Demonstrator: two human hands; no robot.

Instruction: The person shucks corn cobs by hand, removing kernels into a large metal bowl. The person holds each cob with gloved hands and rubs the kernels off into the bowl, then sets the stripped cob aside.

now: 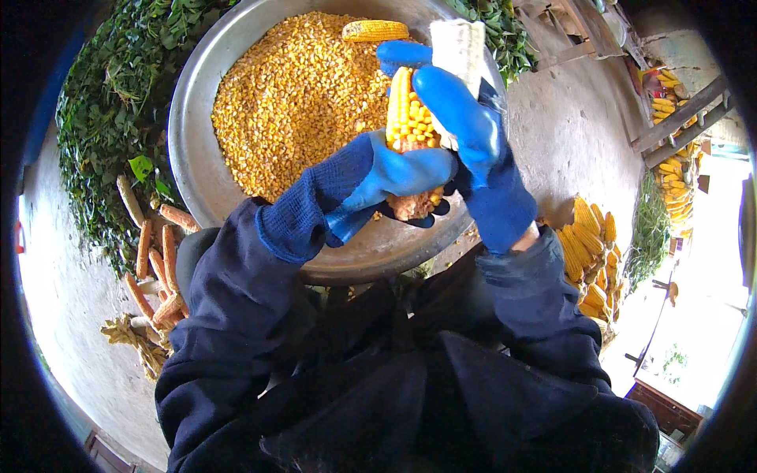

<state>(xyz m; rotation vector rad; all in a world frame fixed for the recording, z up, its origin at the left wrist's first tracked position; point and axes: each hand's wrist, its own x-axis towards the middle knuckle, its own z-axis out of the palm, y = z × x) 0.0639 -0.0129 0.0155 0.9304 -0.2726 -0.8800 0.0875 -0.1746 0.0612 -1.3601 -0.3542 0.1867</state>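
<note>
Both my hands wear blue gloves and meet over a wide metal basin (189, 146). My left hand (394, 177) is closed round the lower part of a partly shelled ear of corn (412, 118). Yellow kernels still cover that ear's upper part, and its reddish bare end shows below my fingers. My right hand (469, 118) is closed on a pale, rough piece that looks like a bare corn cob (459, 51), pressed against the ear's right side. Loose kernels (292, 110) heap up in the basin, with a whole ear (374, 31) lying on them at the far side.
Bare reddish cobs (162, 264) lie on the floor left of the basin. A pile of leafy green plants (102, 134) stands behind them. Unshelled ears (587, 244) are heaped at the right. Wooden framing (682, 122) and more corn (674, 185) are farther right.
</note>
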